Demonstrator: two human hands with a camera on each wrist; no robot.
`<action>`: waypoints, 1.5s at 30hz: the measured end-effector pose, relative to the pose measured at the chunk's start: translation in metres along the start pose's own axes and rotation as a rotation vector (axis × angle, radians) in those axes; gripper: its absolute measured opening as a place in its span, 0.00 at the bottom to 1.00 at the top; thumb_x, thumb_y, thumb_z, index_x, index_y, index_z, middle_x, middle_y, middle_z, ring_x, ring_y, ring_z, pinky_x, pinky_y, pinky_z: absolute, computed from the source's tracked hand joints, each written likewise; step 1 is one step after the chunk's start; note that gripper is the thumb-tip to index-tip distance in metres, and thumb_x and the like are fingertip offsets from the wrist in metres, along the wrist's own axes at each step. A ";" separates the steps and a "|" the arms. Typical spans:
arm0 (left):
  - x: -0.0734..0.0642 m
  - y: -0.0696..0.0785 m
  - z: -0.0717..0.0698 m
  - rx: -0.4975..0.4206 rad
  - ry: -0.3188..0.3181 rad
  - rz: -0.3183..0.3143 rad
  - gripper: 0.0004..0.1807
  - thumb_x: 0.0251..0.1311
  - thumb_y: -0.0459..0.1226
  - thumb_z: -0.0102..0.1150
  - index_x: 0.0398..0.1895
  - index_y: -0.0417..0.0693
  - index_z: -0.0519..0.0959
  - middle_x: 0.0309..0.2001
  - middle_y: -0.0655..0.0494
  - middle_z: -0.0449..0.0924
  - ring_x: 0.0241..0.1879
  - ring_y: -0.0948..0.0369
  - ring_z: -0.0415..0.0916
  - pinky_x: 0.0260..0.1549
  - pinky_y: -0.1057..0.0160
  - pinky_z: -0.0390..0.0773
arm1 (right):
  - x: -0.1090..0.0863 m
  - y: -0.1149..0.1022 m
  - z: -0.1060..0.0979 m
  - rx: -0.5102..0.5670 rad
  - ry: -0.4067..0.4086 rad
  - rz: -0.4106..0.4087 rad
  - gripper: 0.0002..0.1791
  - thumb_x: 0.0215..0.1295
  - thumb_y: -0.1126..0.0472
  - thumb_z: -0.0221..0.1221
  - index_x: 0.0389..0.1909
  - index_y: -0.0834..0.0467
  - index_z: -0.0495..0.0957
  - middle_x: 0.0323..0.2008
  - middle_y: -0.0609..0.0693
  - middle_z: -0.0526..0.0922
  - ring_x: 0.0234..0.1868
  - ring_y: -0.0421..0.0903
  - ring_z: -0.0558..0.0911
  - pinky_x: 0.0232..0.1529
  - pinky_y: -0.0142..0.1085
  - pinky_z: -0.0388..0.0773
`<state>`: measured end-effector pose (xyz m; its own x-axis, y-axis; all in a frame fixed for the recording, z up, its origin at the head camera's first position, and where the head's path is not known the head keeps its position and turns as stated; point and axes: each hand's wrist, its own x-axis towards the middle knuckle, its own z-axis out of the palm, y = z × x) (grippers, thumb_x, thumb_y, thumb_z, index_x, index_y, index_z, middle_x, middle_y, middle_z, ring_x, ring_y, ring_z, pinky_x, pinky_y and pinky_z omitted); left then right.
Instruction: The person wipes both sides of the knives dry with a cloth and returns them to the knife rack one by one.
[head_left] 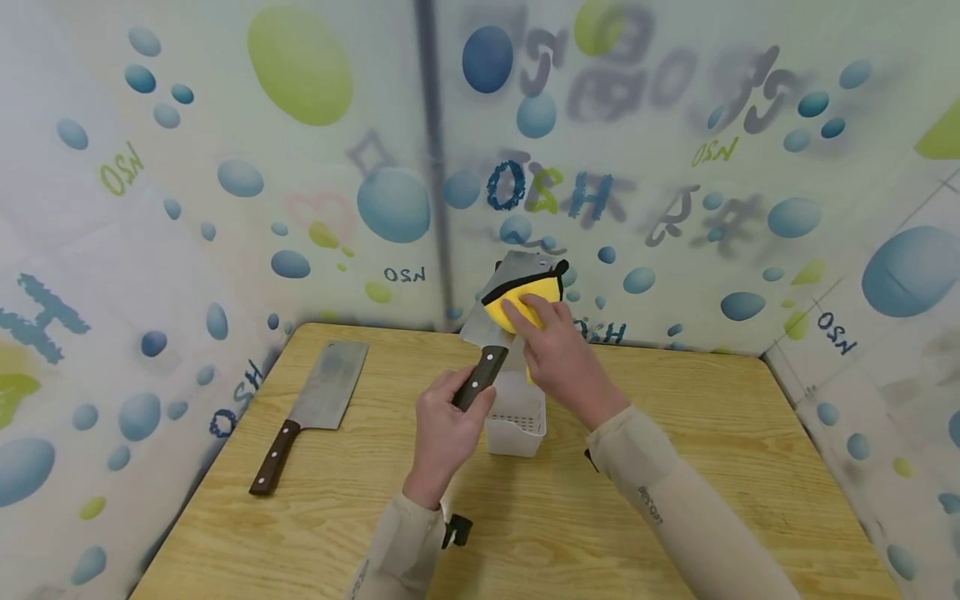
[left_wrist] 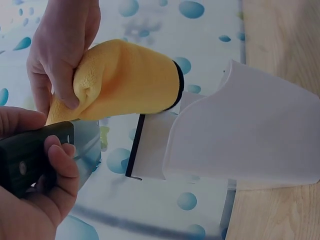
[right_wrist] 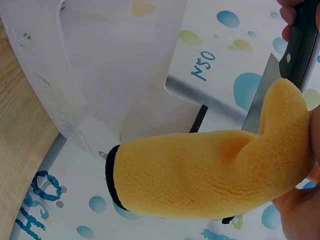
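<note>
In the head view my left hand (head_left: 448,425) grips the dark handle of a cleaver (head_left: 480,377), whose broad blade points up and away over the table. My right hand (head_left: 558,358) holds a yellow cloth with black edging (head_left: 542,293) against the blade, covering part of it. The left wrist view shows the cloth (left_wrist: 130,80) bunched under the fingers, hanging out past the blade beside the handle (left_wrist: 35,155). Seen from the right wrist, the folded cloth (right_wrist: 200,175) hides most of the blade.
A second cleaver (head_left: 330,387) lies on the wooden table (head_left: 675,467) at the left, handle toward me. A white plastic container (head_left: 516,437) with a perforated part stands below the hands. A black object (head_left: 457,530) shows by the left wrist. Patterned curtains enclose the table.
</note>
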<state>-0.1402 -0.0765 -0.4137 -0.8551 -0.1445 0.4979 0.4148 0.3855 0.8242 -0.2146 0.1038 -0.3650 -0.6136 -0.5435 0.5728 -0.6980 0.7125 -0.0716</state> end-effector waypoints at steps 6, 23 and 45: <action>0.002 0.000 0.000 -0.033 0.007 -0.014 0.14 0.60 0.30 0.68 0.49 0.33 0.86 0.36 0.43 0.86 0.25 0.59 0.75 0.23 0.67 0.72 | -0.004 -0.007 0.003 0.003 0.016 -0.036 0.31 0.69 0.73 0.58 0.73 0.58 0.71 0.65 0.64 0.72 0.52 0.61 0.73 0.50 0.47 0.80; 0.006 0.001 -0.001 -0.089 -0.003 -0.069 0.12 0.66 0.32 0.65 0.48 0.32 0.86 0.32 0.44 0.85 0.24 0.57 0.79 0.21 0.67 0.76 | -0.011 -0.025 0.007 0.004 0.074 -0.155 0.31 0.66 0.73 0.62 0.71 0.59 0.73 0.65 0.63 0.72 0.54 0.60 0.74 0.51 0.47 0.79; 0.011 0.000 -0.006 -0.167 -0.044 -0.128 0.09 0.71 0.33 0.61 0.37 0.34 0.85 0.24 0.42 0.82 0.22 0.43 0.79 0.20 0.69 0.77 | -0.017 -0.036 0.005 0.014 0.057 -0.179 0.33 0.64 0.72 0.65 0.71 0.56 0.74 0.64 0.61 0.73 0.52 0.58 0.73 0.52 0.45 0.81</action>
<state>-0.1474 -0.0839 -0.4065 -0.9155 -0.1409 0.3770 0.3446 0.2093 0.9151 -0.1810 0.0856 -0.3764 -0.4572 -0.6349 0.6228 -0.7998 0.5998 0.0244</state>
